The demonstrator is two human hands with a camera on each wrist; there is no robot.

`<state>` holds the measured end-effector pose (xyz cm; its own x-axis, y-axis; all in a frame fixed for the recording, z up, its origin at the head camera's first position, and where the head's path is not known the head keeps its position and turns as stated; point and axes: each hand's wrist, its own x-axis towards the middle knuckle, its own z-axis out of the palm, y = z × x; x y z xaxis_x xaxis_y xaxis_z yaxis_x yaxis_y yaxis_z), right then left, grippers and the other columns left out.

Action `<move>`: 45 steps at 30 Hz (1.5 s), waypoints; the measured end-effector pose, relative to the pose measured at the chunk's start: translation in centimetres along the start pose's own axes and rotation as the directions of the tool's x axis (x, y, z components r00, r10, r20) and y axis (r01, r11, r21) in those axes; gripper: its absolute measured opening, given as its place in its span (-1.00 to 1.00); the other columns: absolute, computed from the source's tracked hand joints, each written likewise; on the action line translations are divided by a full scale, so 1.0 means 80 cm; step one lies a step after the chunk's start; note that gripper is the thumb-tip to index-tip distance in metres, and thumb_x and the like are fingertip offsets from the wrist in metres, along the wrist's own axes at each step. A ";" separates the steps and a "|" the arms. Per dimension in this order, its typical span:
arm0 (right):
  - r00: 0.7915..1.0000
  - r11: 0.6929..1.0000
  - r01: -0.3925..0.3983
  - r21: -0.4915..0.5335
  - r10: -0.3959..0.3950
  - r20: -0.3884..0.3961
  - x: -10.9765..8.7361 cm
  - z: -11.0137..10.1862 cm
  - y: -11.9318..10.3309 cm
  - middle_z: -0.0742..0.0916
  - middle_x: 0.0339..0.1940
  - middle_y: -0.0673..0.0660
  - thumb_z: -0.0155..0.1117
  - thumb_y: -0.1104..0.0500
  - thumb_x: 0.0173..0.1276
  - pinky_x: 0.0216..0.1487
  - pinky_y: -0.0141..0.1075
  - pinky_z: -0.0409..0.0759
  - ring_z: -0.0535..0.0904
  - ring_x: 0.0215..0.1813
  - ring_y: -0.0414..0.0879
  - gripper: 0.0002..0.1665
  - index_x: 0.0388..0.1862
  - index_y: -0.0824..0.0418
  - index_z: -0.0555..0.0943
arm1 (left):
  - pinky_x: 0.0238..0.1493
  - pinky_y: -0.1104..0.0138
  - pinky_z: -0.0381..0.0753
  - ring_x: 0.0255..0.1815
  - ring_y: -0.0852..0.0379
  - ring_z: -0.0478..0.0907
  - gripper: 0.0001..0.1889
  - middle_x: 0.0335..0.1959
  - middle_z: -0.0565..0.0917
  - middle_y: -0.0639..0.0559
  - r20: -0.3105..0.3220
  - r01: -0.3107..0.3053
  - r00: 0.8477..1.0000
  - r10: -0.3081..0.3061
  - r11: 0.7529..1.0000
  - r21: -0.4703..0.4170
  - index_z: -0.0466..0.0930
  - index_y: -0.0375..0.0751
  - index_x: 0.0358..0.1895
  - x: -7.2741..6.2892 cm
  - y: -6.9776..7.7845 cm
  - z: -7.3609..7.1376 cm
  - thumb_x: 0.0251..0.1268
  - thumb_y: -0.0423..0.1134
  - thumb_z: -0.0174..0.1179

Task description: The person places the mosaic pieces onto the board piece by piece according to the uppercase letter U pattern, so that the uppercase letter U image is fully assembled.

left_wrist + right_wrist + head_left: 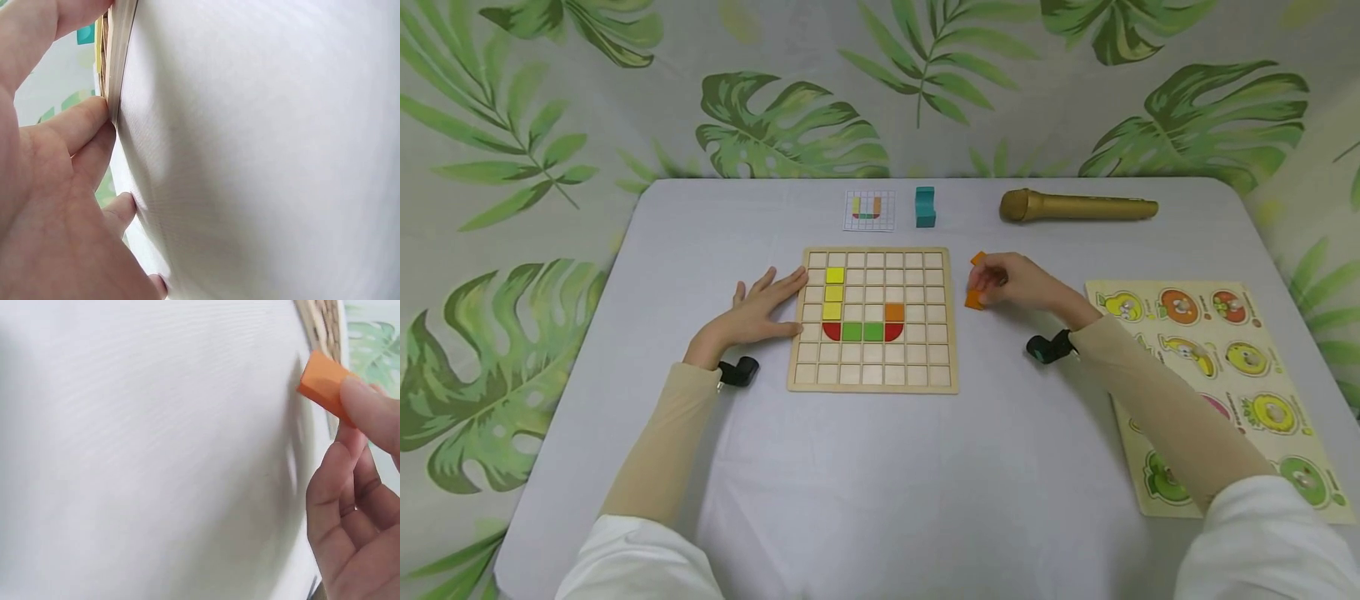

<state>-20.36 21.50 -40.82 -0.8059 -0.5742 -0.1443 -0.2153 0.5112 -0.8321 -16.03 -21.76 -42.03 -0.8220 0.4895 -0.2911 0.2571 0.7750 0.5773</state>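
Observation:
A wooden grid board (917, 379) lies on the table with colored pieces in its squares. Yellow blocks (834, 292) form a column, two green blocks (862, 332) sit in a row between rounded red pieces (892, 332), and one orange block (894, 312) stands above the right red piece. My left hand (748, 317) rests at the board's left edge, fingers spread and touching it. Just right of the board, my right hand (1017, 282) pinches an orange block (325, 381) between thumb and fingers. Another orange block (978, 258) shows behind those fingers, partly hidden.
Behind the board lie a pattern card (869, 211) and a teal block with a curved notch (925, 207). A gold microphone (1078, 206) lies at the back right. The fruit puzzle board (1150, 492) is at the right, partly under my right forearm.

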 end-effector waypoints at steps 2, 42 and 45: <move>1.000 0.999 0.010 0.041 -0.011 0.011 0.004 0.000 -0.005 0.64 -0.29 0.25 0.27 0.52 0.16 -0.20 -0.38 0.46 0.50 -0.26 0.02 -0.81 -0.23 0.43 0.56 | 0.25 -0.20 -0.67 0.51 -0.08 -0.50 -0.09 0.56 -0.16 0.07 0.001 0.000 1.000 0.000 1.000 0.000 -0.16 0.01 0.56 0.000 0.001 0.000 0.28 0.05 0.21; 0.995 0.986 0.069 -0.154 -0.058 0.075 0.102 0.085 -0.073 0.61 -0.40 0.09 0.25 0.43 0.22 -0.22 -0.28 0.40 0.45 -0.30 -0.04 -0.86 -0.31 0.22 0.62 | 0.25 -0.21 -0.66 0.51 -0.10 -0.49 -0.10 0.56 -0.16 0.08 -0.005 0.008 1.000 -0.008 1.000 0.000 -0.13 -0.02 0.56 -0.001 0.003 0.000 0.27 0.02 0.21; 0.996 0.981 0.066 -0.180 -0.055 0.069 0.101 0.086 -0.075 0.60 -0.40 0.09 0.25 0.42 0.23 -0.23 -0.27 0.40 0.44 -0.29 -0.03 -0.86 -0.31 0.21 0.61 | 0.25 -0.21 -0.66 0.51 -0.10 -0.49 -0.10 0.56 -0.16 0.08 -0.005 0.009 1.000 -0.009 1.000 -0.002 -0.13 -0.02 0.56 -0.001 0.003 0.000 0.27 0.02 0.21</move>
<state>-21.81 9.39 -40.70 -0.7532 -0.6437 -0.1351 -0.3637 0.5787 -0.7299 -15.90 -21.60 -41.85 -0.8269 0.4806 -0.2920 0.2488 0.7783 0.5765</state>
